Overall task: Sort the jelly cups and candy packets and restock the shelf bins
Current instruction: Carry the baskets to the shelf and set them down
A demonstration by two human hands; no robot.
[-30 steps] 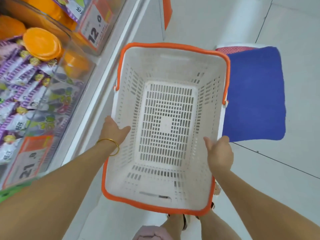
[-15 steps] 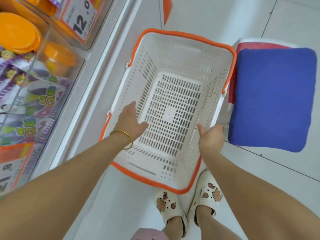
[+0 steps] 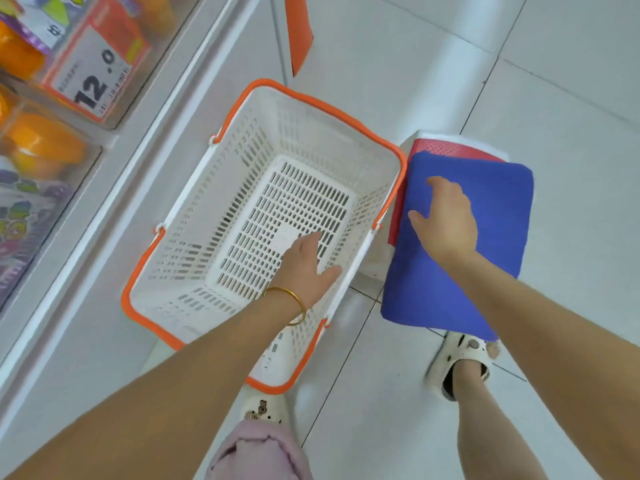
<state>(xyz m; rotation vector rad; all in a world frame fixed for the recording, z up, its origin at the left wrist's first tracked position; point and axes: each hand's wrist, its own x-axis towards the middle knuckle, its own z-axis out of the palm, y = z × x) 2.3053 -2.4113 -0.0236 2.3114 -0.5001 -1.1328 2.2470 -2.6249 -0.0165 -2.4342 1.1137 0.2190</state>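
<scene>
An empty white plastic basket with an orange rim and handles sits low beside the shelf. My left hand, with a gold bangle on the wrist, hovers over the basket's inside with its fingers spread and holds nothing. My right hand lies flat, fingers spread, on a blue mat to the right of the basket. Clear shelf bins at the left hold orange jelly cups and purple candy packets.
The blue mat covers a red and white container. An orange price tag reading 12.0 fronts the upper bin. An orange flap hangs at the top. My white slippers stand on the pale tiled floor.
Both hands have let go of the basket's sides. The basket sits lower and further left. My right hand moved right onto the blue mat; my left hand moved over the basket's inside.
</scene>
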